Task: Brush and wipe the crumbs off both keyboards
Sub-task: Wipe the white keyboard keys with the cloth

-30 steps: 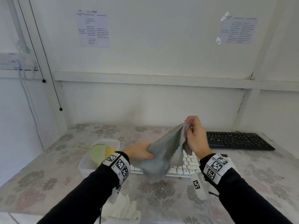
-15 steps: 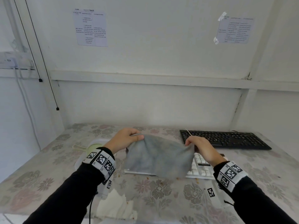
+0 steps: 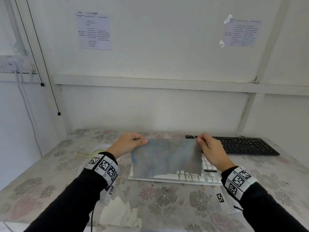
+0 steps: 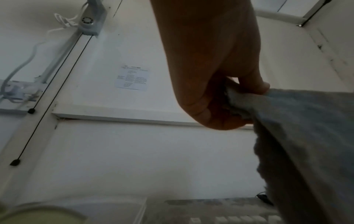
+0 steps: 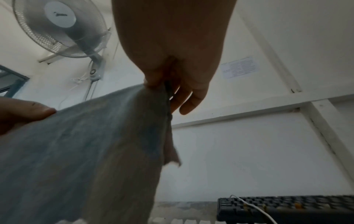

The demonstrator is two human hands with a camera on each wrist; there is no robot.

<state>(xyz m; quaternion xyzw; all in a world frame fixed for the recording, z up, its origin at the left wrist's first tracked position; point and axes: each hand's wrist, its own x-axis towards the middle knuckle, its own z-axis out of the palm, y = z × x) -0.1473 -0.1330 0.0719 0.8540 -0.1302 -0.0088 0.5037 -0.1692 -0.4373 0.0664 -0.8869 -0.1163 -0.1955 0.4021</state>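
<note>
A grey-blue cloth (image 3: 166,157) hangs spread out flat in the air above the white keyboard (image 3: 192,177), hiding most of its keys. My left hand (image 3: 132,142) pinches the cloth's upper left corner (image 4: 247,98). My right hand (image 3: 206,144) pinches the upper right corner (image 5: 155,89). The black keyboard (image 3: 240,145) lies at the back right of the table, beyond my right hand, also low in the right wrist view (image 5: 291,207). Brown crumbs (image 3: 203,186) lie on the tablecloth by the white keyboard's front edge.
A white tub (image 3: 100,146) with a pale green brush (image 3: 83,154) stands left of the white keyboard, partly behind my left wrist. Crumpled white tissue (image 3: 120,213) lies near the table's front edge. The wall rises close behind the flowered table (image 3: 50,173).
The cloth, bunched between both hands a second ago, is now pulled out flat. My left hand rose and moved left, my right hand moved right to the black keyboard's near corner.
</note>
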